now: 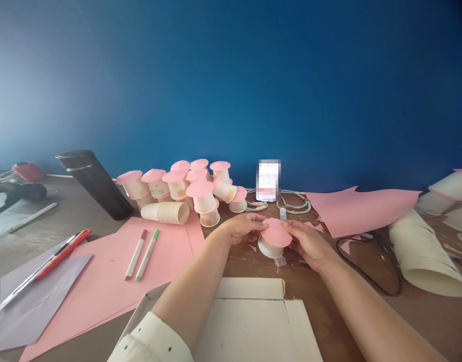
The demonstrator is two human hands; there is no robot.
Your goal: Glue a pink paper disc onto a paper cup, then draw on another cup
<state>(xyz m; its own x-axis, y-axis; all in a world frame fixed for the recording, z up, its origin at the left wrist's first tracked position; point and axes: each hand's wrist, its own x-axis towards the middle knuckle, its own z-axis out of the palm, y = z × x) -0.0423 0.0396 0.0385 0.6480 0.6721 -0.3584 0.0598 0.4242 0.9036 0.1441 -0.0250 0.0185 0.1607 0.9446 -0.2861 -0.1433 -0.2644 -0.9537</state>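
Observation:
A round pink paper disc (276, 233) lies on the upturned base of a small white paper cup (270, 248), which stands mouth-down on the brown table. My left hand (246, 227) closes on the disc's left edge, thumb near its top. From the right, my right hand (308, 241) pinches the opposite edge. Fingers behind the cup are partly hidden. Beyond my left arm stand several more cups with pink discs (199, 189), some stacked in pairs. A nested row of small cups (166, 213) lies on its side.
Pink sheets (110, 261) carry two markers (147, 254); a red utility knife (45, 269) rests on grey paper. White cardboard (253, 327) lies between my forearms. A dark flask (97, 186), phone (268, 181), cables (295, 202) and a large cup stack (427, 256) are around.

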